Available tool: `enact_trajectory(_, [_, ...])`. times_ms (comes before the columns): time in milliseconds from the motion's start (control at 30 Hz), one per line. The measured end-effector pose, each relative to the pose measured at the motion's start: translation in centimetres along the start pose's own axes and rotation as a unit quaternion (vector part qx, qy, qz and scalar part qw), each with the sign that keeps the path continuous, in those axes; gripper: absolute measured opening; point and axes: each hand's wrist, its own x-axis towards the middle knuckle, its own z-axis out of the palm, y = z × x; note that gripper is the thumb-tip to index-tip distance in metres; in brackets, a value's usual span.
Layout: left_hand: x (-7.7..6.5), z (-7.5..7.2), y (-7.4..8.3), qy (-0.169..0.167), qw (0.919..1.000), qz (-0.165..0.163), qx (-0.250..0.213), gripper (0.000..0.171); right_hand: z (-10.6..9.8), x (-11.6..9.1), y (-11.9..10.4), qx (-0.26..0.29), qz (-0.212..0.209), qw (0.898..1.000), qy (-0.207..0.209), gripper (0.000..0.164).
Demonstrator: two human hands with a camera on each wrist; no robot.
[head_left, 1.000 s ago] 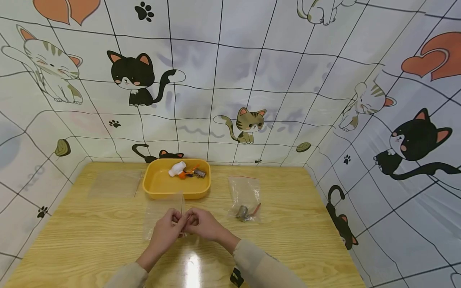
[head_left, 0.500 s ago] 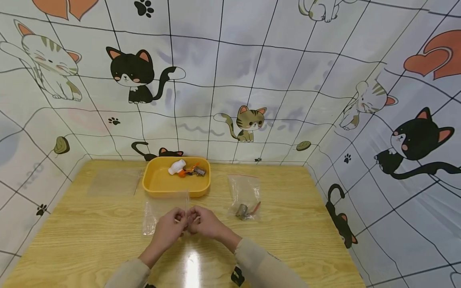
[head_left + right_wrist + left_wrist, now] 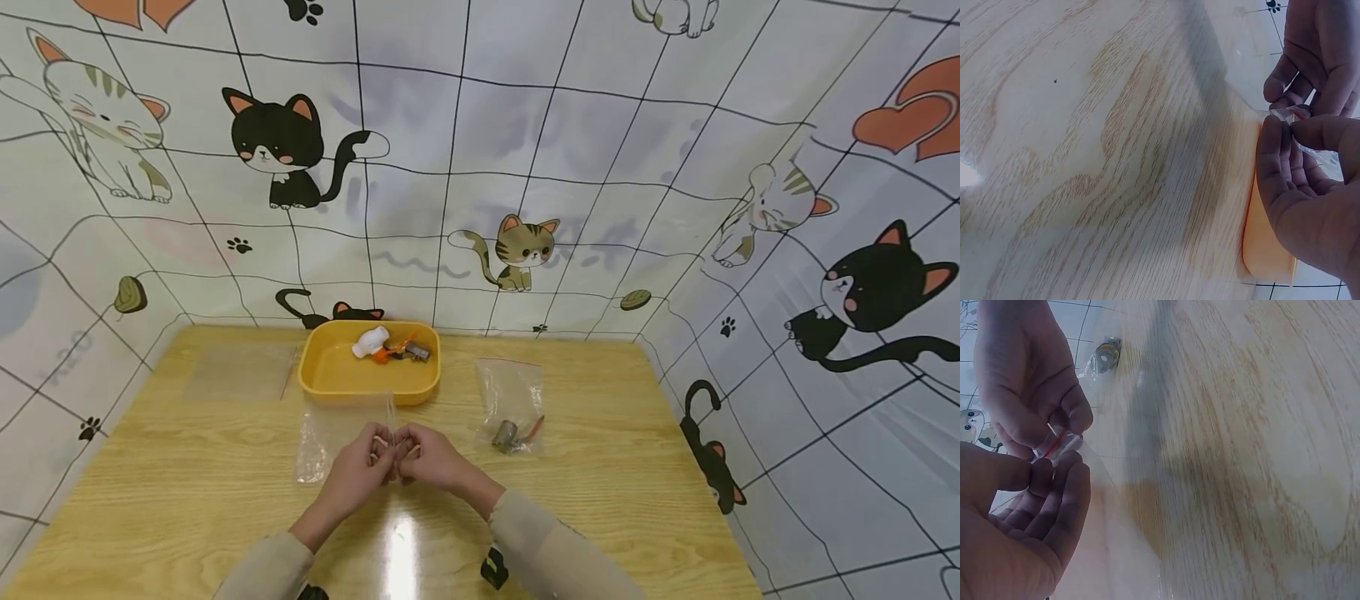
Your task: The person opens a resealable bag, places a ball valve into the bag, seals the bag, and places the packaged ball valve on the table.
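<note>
Both hands meet at the opening edge of a clear zip bag (image 3: 322, 446), which stretches to the left over the wooden table. My left hand (image 3: 362, 460) pinches this edge between thumb and fingers. On the other side of the same edge, my right hand (image 3: 429, 457) pinches it too, fingertips close to the left ones. A red line runs along the zip strip (image 3: 1057, 444) between the fingers in the left wrist view. In the right wrist view the crumpled bag edge (image 3: 1291, 115) shows at the fingertips. No contents show inside the bag.
Behind the hands stands a yellow tray (image 3: 318, 379) holding a white piece (image 3: 371, 342), orange parts and a grey metal part (image 3: 417, 352). A second zip bag (image 3: 510, 387) with a grey cylinder (image 3: 506, 435) and a red piece lies right. Another flat clear bag (image 3: 236, 372) lies back left.
The hands stay together at the bag's edge, with small shifts of the fingers. The edge has moved slightly to the right. The head view has tilted a little.
</note>
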Motion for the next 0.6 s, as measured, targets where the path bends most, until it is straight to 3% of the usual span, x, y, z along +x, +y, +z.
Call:
enact_trajectory(367, [0.07, -0.11, -0.16, -0.008, 0.9999, -0.009, -0.009, 0.013, -0.28, 0.04, -0.35, -0.009, 0.013, 1.000, -0.017, 0.031])
enact_trajectory(600, [-0.13, -0.13, -0.10, -0.006, 0.9998, -0.010, -0.018, 0.013, -0.17, 0.12, -0.20, -0.043, 0.014, 0.999, 0.009, 0.018])
